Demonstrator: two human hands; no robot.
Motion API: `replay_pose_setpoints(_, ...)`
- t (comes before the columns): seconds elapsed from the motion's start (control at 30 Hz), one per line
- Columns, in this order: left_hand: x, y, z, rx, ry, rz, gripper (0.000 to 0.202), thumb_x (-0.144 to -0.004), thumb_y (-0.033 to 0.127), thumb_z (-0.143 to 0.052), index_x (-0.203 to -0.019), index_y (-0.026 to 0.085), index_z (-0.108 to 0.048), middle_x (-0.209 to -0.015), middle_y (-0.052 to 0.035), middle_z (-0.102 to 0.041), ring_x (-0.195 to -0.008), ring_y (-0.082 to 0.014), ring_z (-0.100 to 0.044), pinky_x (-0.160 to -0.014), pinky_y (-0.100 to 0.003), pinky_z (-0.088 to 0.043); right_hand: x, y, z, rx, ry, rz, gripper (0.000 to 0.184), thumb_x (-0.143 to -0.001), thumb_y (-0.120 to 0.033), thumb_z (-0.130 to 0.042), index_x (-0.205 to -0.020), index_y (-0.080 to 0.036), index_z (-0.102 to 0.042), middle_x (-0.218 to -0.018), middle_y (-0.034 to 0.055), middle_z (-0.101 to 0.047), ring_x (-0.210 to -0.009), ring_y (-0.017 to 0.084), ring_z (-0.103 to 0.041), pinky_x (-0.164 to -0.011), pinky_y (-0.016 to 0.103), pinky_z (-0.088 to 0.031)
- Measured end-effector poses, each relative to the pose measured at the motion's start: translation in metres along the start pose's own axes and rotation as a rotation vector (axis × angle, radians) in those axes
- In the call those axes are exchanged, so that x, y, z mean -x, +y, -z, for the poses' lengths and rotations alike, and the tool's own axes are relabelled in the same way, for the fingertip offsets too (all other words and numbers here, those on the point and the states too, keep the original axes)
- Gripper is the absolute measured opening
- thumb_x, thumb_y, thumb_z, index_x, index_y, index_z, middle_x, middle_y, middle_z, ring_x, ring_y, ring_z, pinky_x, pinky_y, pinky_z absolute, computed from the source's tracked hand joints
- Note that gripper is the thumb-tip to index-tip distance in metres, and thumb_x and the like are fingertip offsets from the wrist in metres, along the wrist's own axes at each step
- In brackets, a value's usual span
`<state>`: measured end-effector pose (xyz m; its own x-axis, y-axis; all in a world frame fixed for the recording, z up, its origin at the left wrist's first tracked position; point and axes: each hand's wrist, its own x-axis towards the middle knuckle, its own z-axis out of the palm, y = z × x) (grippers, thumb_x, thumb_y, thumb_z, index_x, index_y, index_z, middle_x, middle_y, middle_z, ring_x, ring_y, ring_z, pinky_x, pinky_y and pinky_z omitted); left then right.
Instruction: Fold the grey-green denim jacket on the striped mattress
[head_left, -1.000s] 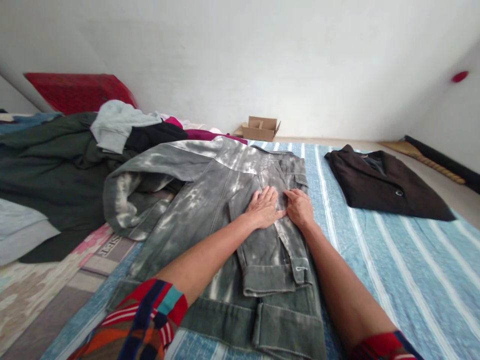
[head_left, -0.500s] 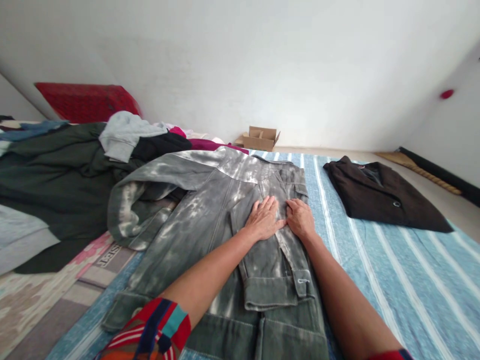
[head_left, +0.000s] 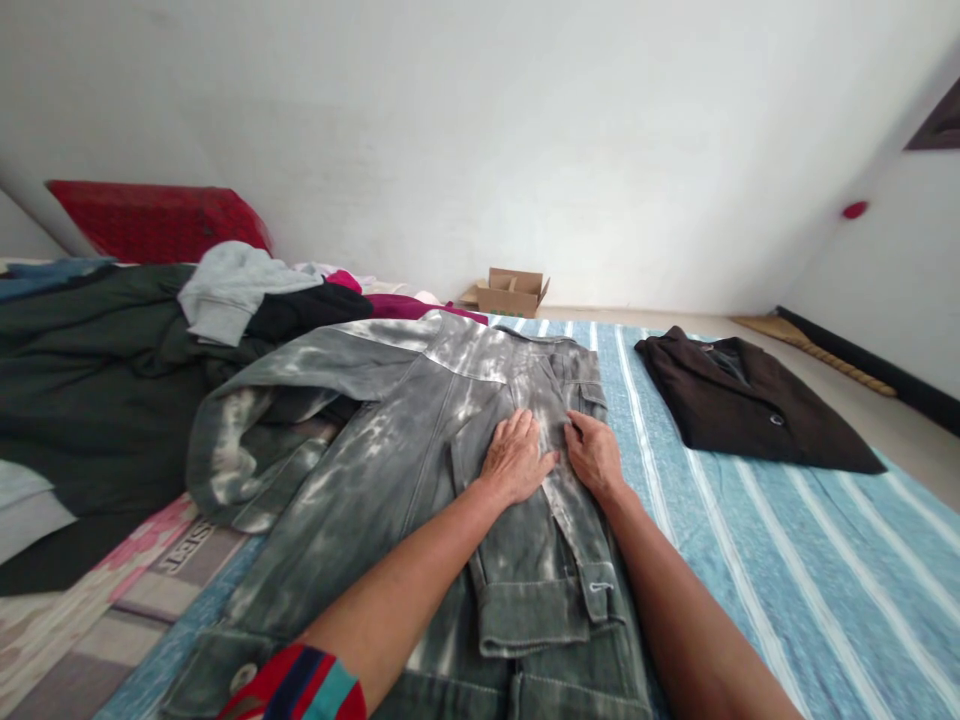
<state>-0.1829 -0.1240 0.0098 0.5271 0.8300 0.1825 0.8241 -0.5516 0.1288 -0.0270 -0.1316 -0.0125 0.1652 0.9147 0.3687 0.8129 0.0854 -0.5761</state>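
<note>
A grey-green tie-dye denim jacket (head_left: 420, 430) lies spread out, its back facing up. One sleeve (head_left: 529, 560) is folded over onto the body, its cuff pointing towards me, while the other sleeve (head_left: 307, 370) sticks out and curls round on the left. My left hand (head_left: 516, 457) rests flat on the upper part of the folded sleeve with fingers extended. Close beside it, my right hand (head_left: 592, 452) touches the jacket near its right edge, fingers slightly bent and holding no visible fold of cloth.
A folded dark brown garment (head_left: 750, 405) lies on the blue striped sheet (head_left: 720, 520) to the right. Dark green clothing (head_left: 90, 370) and a grey garment (head_left: 240, 285) are heaped at left. An open cardboard box (head_left: 511, 293) stands by the wall, and a red case-like object (head_left: 161, 220) behind the heap.
My view has shifted slightly, so the scene sits a little lower and further left. Both hands stay on the jacket in nearly the same places; the right hand's fingers look a little less curled.
</note>
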Motion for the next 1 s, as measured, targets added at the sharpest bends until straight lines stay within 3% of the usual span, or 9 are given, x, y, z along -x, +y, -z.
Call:
replay_pose_setpoints(0.17, 0.001, 0.0, -0.001, 0.003, -0.026, 0.021, 0.061, -0.089, 0.048, -0.039, -0.136, 0.008, -0.038, -0.147, -0.0166, -0.034, -0.138, -0.0279, -0.022, -0.11, -0.044, -0.022, 0.002, -0.002, -0.002, -0.193, 0.069, -0.031, 0.033, -0.081, -0.026, -0.045, -0.103, -0.016, -0.066, -0.097, 0.009, -0.069, -0.092, 0.021, -0.061, -0.087, 0.035, -0.043)
replay_pose_setpoints(0.27, 0.002, 0.001, 0.001, -0.004, -0.018, 0.016, 0.061, -0.089, 0.048, -0.039, -0.136, 0.008, -0.038, -0.146, -0.0167, -0.035, -0.138, -0.0284, -0.023, -0.11, -0.045, -0.023, 0.002, -0.004, -0.001, -0.353, 0.102, -0.073, 0.034, -0.079, -0.031, -0.048, -0.103, -0.015, -0.066, -0.083, 0.0057, -0.068, -0.076, 0.019, -0.062, -0.077, 0.033, -0.047)
replay_pose_setpoints(0.37, 0.003, 0.003, 0.004, 0.003, 0.019, -0.03, 0.057, -0.089, 0.045, -0.042, -0.134, 0.01, -0.041, -0.144, -0.0157, -0.039, -0.136, -0.0275, -0.028, -0.109, -0.044, -0.024, 0.001, -0.005, -0.001, -0.513, 0.115, -0.101, 0.038, -0.077, -0.035, -0.051, -0.105, -0.012, -0.063, -0.065, -0.0005, -0.06, -0.059, 0.014, -0.055, -0.064, 0.028, -0.047)
replay_pose_setpoints(0.5, 0.005, 0.003, 0.007, 0.034, 0.119, -0.117, 0.047, -0.088, 0.041, -0.048, -0.123, 0.011, -0.05, -0.134, -0.0154, -0.049, -0.128, -0.0265, -0.038, -0.107, -0.04, -0.028, -0.002, -0.009, 0.003, -0.677, 0.117, -0.131, 0.042, -0.076, -0.038, -0.055, -0.109, -0.012, -0.06, -0.057, -0.0052, -0.051, -0.05, 0.01, -0.046, -0.052, 0.023, -0.041)
replay_pose_setpoints(0.6, 0.005, 0.001, 0.01, 0.107, 0.181, -0.142, 0.037, -0.088, 0.043, -0.048, -0.108, 0.013, -0.057, -0.119, -0.0141, -0.058, -0.115, -0.0265, -0.049, -0.1, -0.041, -0.037, -0.002, -0.013, 0.008, -0.965, -0.011, -0.221, 0.05, -0.073, -0.039, -0.062, -0.116, -0.015, -0.057, -0.064, -0.0039, -0.057, -0.051, 0.009, -0.048, -0.051, 0.022, -0.04)
replay_pose_setpoints(0.73, 0.002, -0.001, 0.015, 0.267, 0.212, -0.137, 0.031, -0.089, 0.044, -0.045, -0.096, 0.017, -0.057, -0.097, -0.0091, -0.062, -0.096, -0.0242, -0.056, -0.089, -0.04, -0.043, -0.003, -0.016, 0.016, -1.369, -0.235, -0.384, 0.064, -0.075, -0.042, -0.063, -0.131, -0.02, -0.042, -0.089, 0.0046, -0.068, -0.064, 0.015, -0.062, -0.057, 0.027, -0.047)
replay_pose_setpoints(0.9, -0.009, -0.003, 0.018, 0.412, 0.193, 0.086, 0.025, -0.075, 0.042, -0.058, -0.081, 0.018, -0.052, -0.081, -0.0034, -0.059, -0.083, -0.0221, -0.056, -0.075, -0.033, -0.043, -0.004, -0.018, 0.019, -1.515, -0.338, -0.365, 0.058, -0.078, -0.041, -0.063, -0.13, -0.021, -0.044, -0.091, 0.0065, -0.07, -0.067, 0.016, -0.065, -0.058, 0.027, -0.049)
replay_pose_setpoints(1.0, -0.016, -0.008, 0.02, 0.513, 0.139, 0.221, 0.017, -0.071, 0.035, -0.055, -0.069, 0.02, -0.048, -0.065, 0.0033, -0.051, -0.067, -0.0165, -0.051, -0.061, -0.027, -0.037, -0.004, -0.021, 0.018, -1.561, -0.387, -0.344, 0.056, -0.079, -0.042, -0.063, -0.128, -0.022, -0.045, -0.096, 0.0069, -0.069, -0.073, 0.017, -0.067, -0.058, 0.027, -0.05)
